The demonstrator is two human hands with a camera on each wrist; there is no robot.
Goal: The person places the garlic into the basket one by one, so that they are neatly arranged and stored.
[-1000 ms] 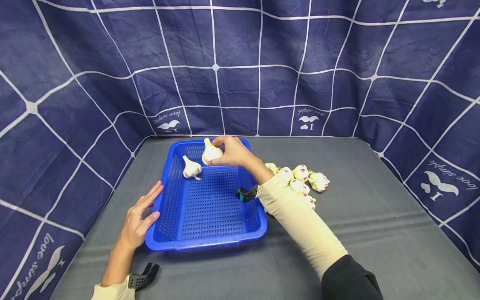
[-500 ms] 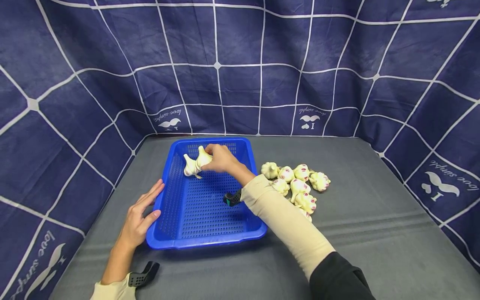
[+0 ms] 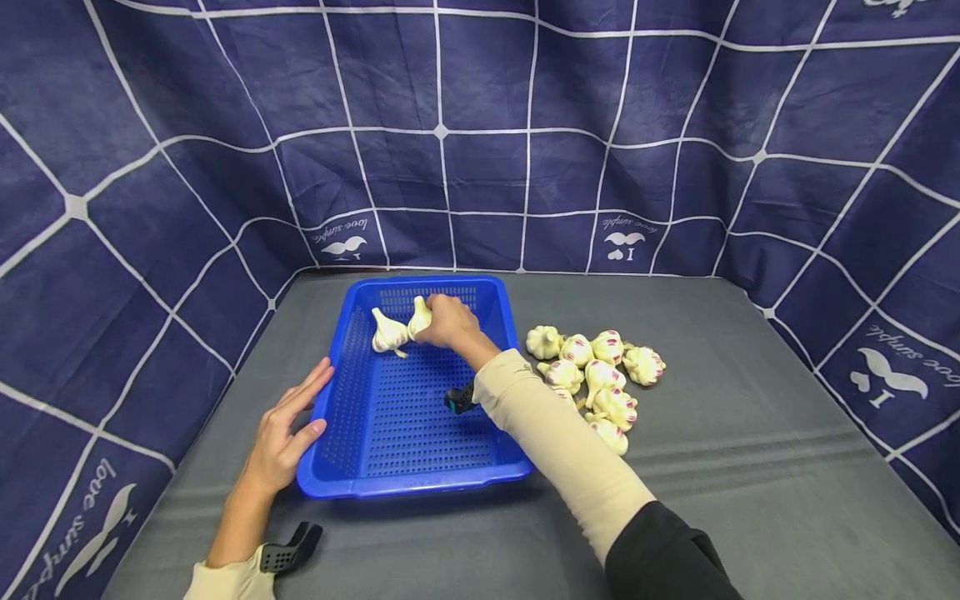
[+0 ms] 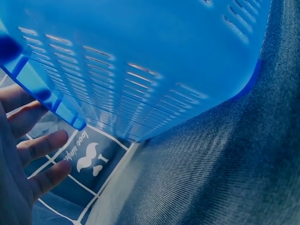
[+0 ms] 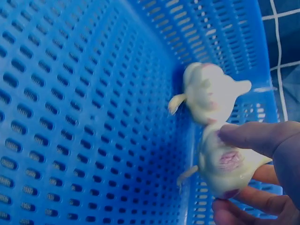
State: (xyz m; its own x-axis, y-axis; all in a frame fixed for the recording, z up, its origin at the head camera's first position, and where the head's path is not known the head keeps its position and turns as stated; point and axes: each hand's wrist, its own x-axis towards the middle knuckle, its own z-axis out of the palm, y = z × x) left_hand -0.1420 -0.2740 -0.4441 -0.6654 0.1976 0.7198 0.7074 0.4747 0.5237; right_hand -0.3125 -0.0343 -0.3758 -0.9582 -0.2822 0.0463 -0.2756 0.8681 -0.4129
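Note:
A blue perforated plastic basket [image 3: 416, 485] stands on the grey cloth. My right hand [image 3: 452, 323] reaches into its far part and holds a garlic bulb [image 3: 417, 317] between thumb and fingers, stem up. Just left of it in the basket is another garlic bulb [image 3: 388, 334]. In the right wrist view the held bulb [image 5: 229, 164] touches the other bulb [image 5: 211, 93], with the thumb and fingertips on its sides. My left hand [image 3: 279, 439] rests at the basket's left rim with its fingers extended. In the left wrist view the fingers [image 4: 44, 143] are spread, some touching the rim.
Several garlic bulbs [image 3: 602, 377] lie in a loose pile right of the basket, partly hidden by my right sleeve [image 3: 558, 442]. A navy curtain [image 3: 487, 175] with white lines surrounds the grey surface [image 3: 750, 417] at the back and sides.
My right hand has lowered the garlic bulb into the basket beside the first one, moving left and then slightly back right. My left hand has kept its place at the rim.

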